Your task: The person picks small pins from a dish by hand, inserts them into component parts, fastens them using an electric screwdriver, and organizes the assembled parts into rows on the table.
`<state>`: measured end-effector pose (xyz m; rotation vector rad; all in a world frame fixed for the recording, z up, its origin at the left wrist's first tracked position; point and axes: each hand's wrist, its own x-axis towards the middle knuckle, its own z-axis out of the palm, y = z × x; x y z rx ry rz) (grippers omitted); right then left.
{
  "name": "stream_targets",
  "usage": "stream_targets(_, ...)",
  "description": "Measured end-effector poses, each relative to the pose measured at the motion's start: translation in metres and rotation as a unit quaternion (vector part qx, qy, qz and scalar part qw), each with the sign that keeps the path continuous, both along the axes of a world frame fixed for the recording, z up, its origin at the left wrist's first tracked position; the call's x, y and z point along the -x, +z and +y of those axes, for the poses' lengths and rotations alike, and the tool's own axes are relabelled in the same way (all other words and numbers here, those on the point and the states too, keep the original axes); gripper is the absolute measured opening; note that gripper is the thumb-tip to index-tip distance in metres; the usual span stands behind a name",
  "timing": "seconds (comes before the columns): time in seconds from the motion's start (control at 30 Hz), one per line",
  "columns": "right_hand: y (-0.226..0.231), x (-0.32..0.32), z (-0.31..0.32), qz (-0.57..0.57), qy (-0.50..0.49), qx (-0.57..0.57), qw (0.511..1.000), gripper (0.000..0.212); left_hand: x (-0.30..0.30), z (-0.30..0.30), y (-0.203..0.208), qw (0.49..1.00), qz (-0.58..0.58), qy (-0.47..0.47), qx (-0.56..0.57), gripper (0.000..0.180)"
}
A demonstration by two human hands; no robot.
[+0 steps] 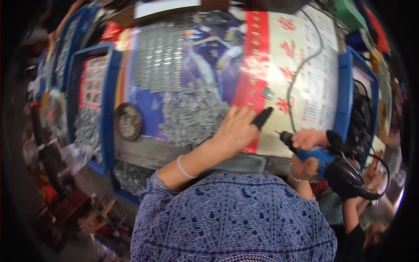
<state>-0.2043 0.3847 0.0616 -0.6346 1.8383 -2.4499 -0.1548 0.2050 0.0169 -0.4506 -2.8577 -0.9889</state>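
Note:
My left hand (235, 131) rests on the sheet-covered table, fingers stretched out and apart, nothing visible in its grasp. A black cover (262, 118) sits on one of its digits. Just beyond the fingertips lies a single small grey metal piece (268, 93). My right hand (305, 142) is closed around a blue and black electric screwdriver (321, 159), its thin bit pointing left toward my left hand without touching it. A heap of loose grey pieces (192, 115) lies left of my left hand. Beyond the heap, similar pieces stand in neat rows (159, 56).
At the left are a round dish (139, 126) of small metal parts and a blue crate (107, 109) holding grey pieces. Another blue crate (345, 96) with dark items stands at the right. A grey cable (291, 87) crosses the table. Another person's arm (350, 214) shows at lower right.

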Motion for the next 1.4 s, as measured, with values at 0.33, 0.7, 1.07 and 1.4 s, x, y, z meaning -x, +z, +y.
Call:
stream_targets(0.33,0.003,-0.019,0.003,0.030,-0.018,-0.012,0.999,0.047,-0.076,-0.082,0.018,0.948,0.081,0.307,-0.026,0.029)
stream_targets(0.7,0.020,-0.035,-0.009,-0.037,0.057,-0.089,0.994,0.045,-0.145,-0.193,-0.021,0.815,0.077,0.542,0.189,0.016)
stream_targets(1.07,0.017,-0.039,-0.008,-0.020,0.040,-0.065,0.997,0.053,-0.141,-0.203,-0.028,0.835,0.074,0.507,0.202,0.014)
stream_targets(1.4,0.020,-0.036,-0.006,-0.029,0.061,-0.060,0.996,0.051,-0.142,-0.194,-0.003,0.779,0.109,0.519,-0.335,0.007)
